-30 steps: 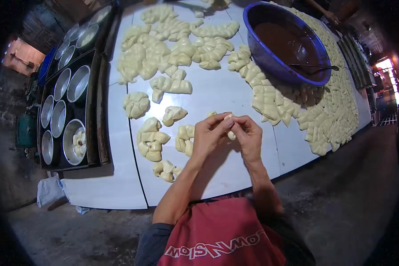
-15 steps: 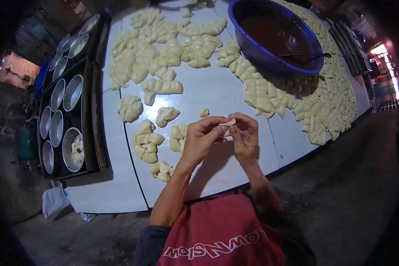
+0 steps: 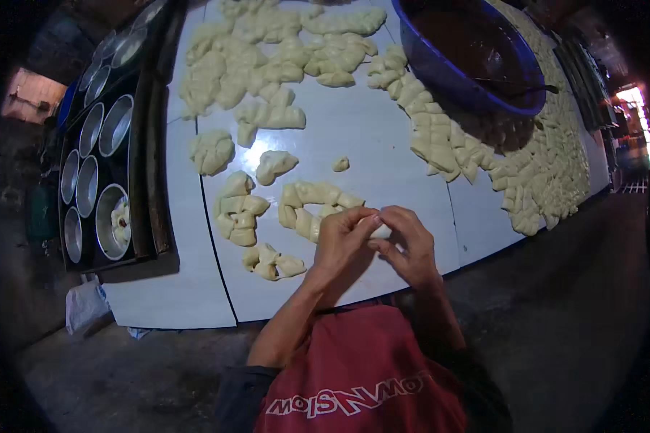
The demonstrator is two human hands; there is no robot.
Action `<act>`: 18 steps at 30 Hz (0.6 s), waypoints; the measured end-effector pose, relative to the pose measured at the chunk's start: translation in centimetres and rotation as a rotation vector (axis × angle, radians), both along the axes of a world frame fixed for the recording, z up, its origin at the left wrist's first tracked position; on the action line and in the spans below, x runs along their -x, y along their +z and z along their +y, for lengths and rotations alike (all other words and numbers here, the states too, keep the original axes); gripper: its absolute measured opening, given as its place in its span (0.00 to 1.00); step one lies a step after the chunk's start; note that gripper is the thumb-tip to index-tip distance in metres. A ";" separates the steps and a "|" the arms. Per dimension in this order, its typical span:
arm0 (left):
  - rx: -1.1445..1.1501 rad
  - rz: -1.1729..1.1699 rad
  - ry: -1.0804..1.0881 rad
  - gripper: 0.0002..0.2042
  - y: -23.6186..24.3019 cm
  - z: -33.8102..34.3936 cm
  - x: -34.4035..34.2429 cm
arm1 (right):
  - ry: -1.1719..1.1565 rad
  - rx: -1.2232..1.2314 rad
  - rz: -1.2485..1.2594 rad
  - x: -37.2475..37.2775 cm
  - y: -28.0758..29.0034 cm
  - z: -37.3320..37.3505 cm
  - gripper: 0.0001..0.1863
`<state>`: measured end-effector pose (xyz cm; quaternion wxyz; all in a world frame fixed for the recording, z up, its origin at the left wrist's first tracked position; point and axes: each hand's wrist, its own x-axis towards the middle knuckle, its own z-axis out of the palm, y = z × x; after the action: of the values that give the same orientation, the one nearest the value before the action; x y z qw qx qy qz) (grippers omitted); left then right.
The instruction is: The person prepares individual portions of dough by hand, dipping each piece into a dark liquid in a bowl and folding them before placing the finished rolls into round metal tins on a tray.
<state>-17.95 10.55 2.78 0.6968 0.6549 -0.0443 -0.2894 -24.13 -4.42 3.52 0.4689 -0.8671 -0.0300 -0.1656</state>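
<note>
Above the near part of the white table, a small piece of pale dough [image 3: 381, 231] is pinched between my two hands. My left hand [image 3: 341, 242] grips it from the left, thumb and forefinger together. On the other side, the fingers of my right hand [image 3: 409, 245] curl over it, hiding much of it. Just beyond my left hand lies a curved row of dough pieces [image 3: 314, 193]. More dough clumps [image 3: 238, 209] sit to its left, with a smaller group [image 3: 271, 261] nearer me. A single small dough piece [image 3: 340, 164] rests on the table beyond my hands.
A blue basin [image 3: 440, 66] of brown filling stands at the far right, a utensil handle [image 3: 534, 90] over its rim. Many cut dough pieces [image 3: 538, 173] spread beside it. Round metal pans [image 3: 87, 186] fill dark trays at left; one pan [image 3: 102, 224] holds dough. A large dough mass [image 3: 231, 76] lies far left.
My view has shifted, so the table sits higher in the picture. My fingers have closed further around the dough piece, and my right hand now curls over it.
</note>
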 end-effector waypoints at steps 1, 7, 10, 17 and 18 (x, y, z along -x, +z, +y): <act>-0.056 0.026 -0.029 0.13 0.0 0.0 0.7 | 0.005 -0.005 0.004 1.5 -0.9 -0.5 0.15; -0.565 -0.447 0.017 0.20 0.4 2.6 1.8 | -0.047 0.438 0.200 3.0 -2.6 -2.9 0.12; -0.570 -0.529 0.078 0.19 1.2 5.4 -0.5 | -0.084 0.378 0.205 1.0 -1.9 -1.9 0.17; -0.767 -0.895 -0.121 0.22 -0.8 4.6 -3.1 | 0.195 0.395 0.093 -6.0 -2.7 1.2 0.19; -0.794 -0.912 -0.122 0.22 -1.0 4.4 -3.0 | 0.224 0.301 0.110 -6.3 -3.0 0.7 0.18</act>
<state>-14.91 14.95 1.77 0.2923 0.9189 -0.2646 -0.0132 -17.84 -3.70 0.57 0.3506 -0.9263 -0.1252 -0.0585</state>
